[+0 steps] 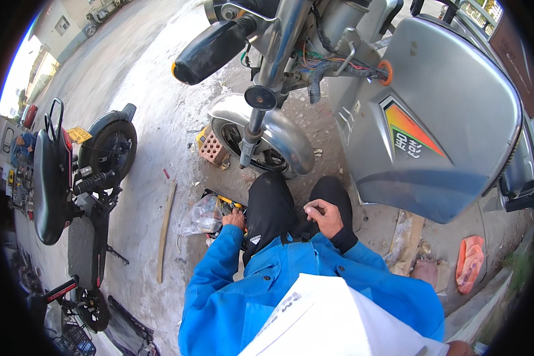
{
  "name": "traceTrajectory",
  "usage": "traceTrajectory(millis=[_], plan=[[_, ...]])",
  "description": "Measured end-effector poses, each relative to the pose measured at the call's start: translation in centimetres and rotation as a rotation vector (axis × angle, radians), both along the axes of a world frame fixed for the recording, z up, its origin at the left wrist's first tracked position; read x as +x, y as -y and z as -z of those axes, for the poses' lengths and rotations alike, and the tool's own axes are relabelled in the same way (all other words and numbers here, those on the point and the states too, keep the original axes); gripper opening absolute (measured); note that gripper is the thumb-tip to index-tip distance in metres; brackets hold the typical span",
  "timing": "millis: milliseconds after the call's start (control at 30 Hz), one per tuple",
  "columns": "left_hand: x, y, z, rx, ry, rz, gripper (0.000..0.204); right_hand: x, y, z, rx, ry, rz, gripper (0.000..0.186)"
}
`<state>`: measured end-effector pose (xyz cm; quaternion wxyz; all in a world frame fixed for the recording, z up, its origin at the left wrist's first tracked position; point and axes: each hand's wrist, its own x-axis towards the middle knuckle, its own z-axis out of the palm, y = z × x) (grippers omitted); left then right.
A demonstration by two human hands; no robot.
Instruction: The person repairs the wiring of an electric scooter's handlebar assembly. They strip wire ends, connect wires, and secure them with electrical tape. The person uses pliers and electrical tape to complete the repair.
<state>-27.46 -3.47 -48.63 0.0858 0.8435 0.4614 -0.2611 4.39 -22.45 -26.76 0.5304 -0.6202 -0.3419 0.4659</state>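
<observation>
My left hand (234,219) reaches down beside my left knee, among the tools in a dark tool tray (210,193). Its fingers are mostly hidden, so whether they grip anything does not show. A yellow-handled tool (228,202) lies just past it, with a clear plastic bag (204,216) to its left. Over my right thigh, my right hand (326,218) is closed, thumb against forefinger; anything in that pinch is too small to make out. In front of my knees stands a three-wheeled vehicle's front wheel (272,159) under a silver mudguard (288,135).
A brick (212,148) sits against the wheel. Bundled wires (332,68) hang beside the silver body panel (433,118). An electric scooter (86,231) is at left, near a wooden strip (167,231). An orange bag (469,264) lies at right. White cloth or paper (332,320) covers my lap's near side.
</observation>
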Motion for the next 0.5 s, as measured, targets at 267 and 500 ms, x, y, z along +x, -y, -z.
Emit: traceTrajectory(millis=[267, 500], plan=[[-0.4, 2.8, -18.1, 0.381, 0.593, -0.003, 0.019, -1.3, -2.1, -0.7, -0.021, -0.137, -0.166, 0.033], [6.8, 6.2, -28.1, 0.091, 1.396, 0.197, 0.032, -4.6, -5.7, -1.8, -0.061, -0.465, -0.675, 0.06]])
